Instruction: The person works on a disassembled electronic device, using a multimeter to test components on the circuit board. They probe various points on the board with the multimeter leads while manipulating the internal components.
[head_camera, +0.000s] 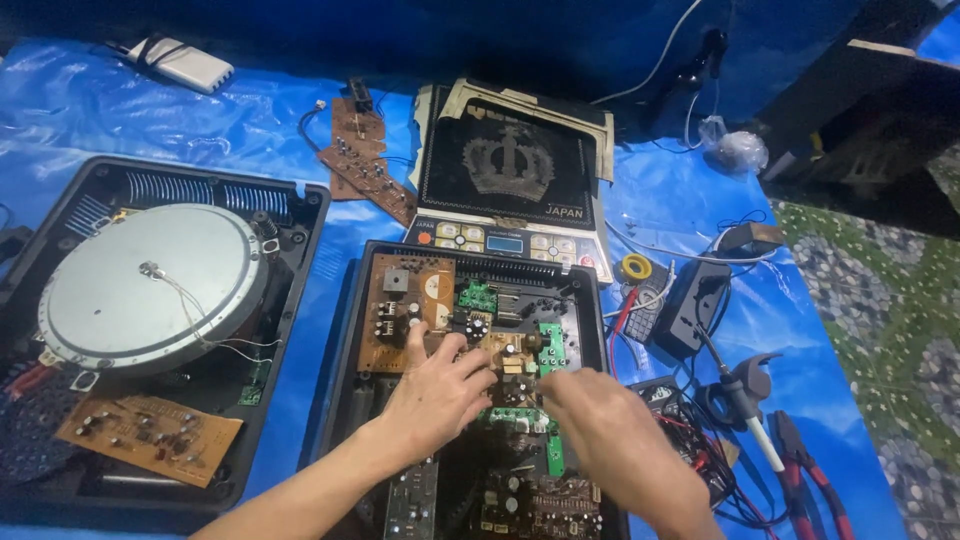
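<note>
Both hands work inside an opened black appliance housing at the centre of a blue plastic sheet. The left hand lies palm-down on the circuit boards, fingers spread and curled over the tan board and the small components just right of it; whether it pinches anything cannot be told. The right hand comes in from lower right, fingers bunched and pointing left toward the board cluster near the green board; its fingertips are hidden behind the knuckles, so its grip cannot be told. The two hands sit close together, nearly touching, over the middle of the housing.

Left of it, a second open housing holds a round grey induction coil disc and a loose brown board. Behind, a control panel with a crown-printed top. On the right, a soldering iron, red-handled pliers and a yellow tape roll.
</note>
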